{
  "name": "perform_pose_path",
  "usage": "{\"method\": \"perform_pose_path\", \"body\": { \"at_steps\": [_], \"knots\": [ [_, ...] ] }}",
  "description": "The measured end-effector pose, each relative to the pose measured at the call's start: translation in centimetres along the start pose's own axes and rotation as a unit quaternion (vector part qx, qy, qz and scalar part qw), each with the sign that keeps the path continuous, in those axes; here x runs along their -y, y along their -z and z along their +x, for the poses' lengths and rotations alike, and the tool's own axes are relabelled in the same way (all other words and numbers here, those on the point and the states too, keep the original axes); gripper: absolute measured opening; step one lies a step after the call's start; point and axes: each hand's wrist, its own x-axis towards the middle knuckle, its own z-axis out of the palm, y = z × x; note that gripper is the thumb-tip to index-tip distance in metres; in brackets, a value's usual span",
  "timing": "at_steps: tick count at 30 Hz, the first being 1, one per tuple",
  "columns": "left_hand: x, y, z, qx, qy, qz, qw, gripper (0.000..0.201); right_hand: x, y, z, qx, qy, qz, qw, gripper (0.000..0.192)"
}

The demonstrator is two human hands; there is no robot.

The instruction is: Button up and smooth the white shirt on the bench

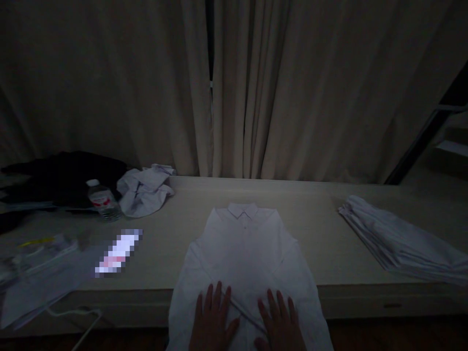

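Hands, left (211,319) and right (281,322), press flat with fingers spread, gripping nothing, on shirt (248,253) at desk's (329,243) 6 o'clock edge.

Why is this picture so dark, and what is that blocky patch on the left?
Head view: the room is dim, so the white collared shirt looks greyish and the dark heap of clothing loses all detail; the left hand and right hand lying flat on the shirt are shadowy; the blocky patch is a pixelated area whose contents cannot be read; the table edge bows slightly.
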Motion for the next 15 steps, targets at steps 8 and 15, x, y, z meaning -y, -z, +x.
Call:
{"method": "perform_pose_path", "body": {
  "at_steps": [8, 15],
  "knots": [
    [0.9, 1.8, -1.1, 0.050, 0.096, 0.008, 0.994, 0.061, -1.6, 0.0, -1.2, -0.053, -0.005, -0.031, 0.998, 0.094],
    [1.8, 3.4, -2.6, 0.124, 0.142, 0.003, 0.982, 0.060, -4.2, 0.2, -4.8, -0.053, -0.026, -0.028, 0.998, 0.081]
  ]
}}
